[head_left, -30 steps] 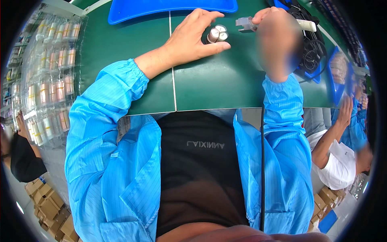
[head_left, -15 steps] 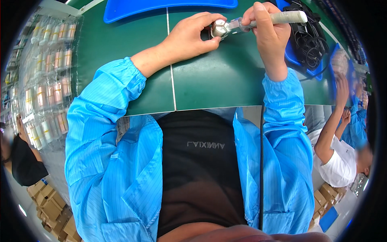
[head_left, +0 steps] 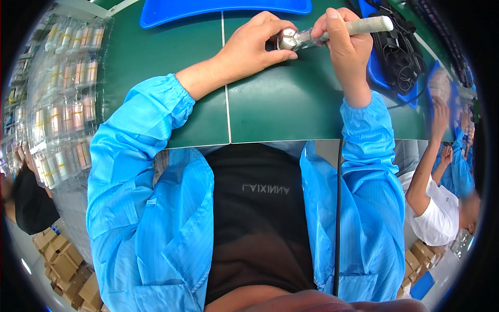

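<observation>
My left hand (head_left: 252, 48) is closed around a small pale cylinder (head_left: 288, 37), thumb on its near side and fingers on the far side. Dark lines split the cylinder's white top into segments. In my right hand (head_left: 348, 54) is a hand tool with a thick, pale wrapped handle (head_left: 370, 25), held like a pen. Its shiny, flattish front end (head_left: 307, 37) points left and meets the cylinder's top edge; the exact contact is too small to make out. Both hands are over the far part of the green tabletop (head_left: 280, 106).
A blue tray (head_left: 223, 13) stands at the far edge. Right of my hand, black cables (head_left: 397, 65) lie in a blue bin. Bagged pale tubes (head_left: 62, 78) hang at the left. A person in a white shirt (head_left: 434, 218) works at the right; cardboard boxes (head_left: 62, 262) are at lower left.
My view has shifted slightly, so the table and tray appear a little lower and further right. Both hands keep their hold, with the tool still at the cylinder.
</observation>
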A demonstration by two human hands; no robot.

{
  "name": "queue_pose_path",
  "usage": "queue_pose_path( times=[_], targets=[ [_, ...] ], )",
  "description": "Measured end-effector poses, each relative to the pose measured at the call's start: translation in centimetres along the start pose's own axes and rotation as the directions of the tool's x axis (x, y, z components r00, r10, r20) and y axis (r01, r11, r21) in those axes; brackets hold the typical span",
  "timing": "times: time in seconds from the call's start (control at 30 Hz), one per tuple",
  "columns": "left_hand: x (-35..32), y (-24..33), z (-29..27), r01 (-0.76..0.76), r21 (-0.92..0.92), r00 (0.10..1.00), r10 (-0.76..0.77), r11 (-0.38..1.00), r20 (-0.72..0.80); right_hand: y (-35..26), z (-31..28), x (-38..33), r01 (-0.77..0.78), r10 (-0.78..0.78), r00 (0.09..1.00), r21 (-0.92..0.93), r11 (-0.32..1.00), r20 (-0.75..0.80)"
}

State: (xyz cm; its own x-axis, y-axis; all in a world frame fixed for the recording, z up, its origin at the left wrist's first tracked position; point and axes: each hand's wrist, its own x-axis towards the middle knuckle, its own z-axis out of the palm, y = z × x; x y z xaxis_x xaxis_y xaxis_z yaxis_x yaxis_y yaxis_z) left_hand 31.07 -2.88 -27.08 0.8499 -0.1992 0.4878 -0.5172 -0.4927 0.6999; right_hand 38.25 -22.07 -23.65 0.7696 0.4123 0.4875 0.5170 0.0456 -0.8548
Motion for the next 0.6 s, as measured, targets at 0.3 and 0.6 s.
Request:
queue_pose_path(
  times=[0.3,0.6],
  targets=[
    [-0.2,-0.2,0.3,-0.030,-0.030,0.996,0.027,0.999,-0.086,-0.4,-0.7,1.5,-0.207,0.288,0.944,0.393,0.896,-0.158],
    [0.0,-0.5,0.3,0.086,0.070,0.996,-0.087,0.994,0.010,-0.6,-0.4,1.1,-0.165,0.227,0.966,0.379,0.910,-0.123]
  ],
)
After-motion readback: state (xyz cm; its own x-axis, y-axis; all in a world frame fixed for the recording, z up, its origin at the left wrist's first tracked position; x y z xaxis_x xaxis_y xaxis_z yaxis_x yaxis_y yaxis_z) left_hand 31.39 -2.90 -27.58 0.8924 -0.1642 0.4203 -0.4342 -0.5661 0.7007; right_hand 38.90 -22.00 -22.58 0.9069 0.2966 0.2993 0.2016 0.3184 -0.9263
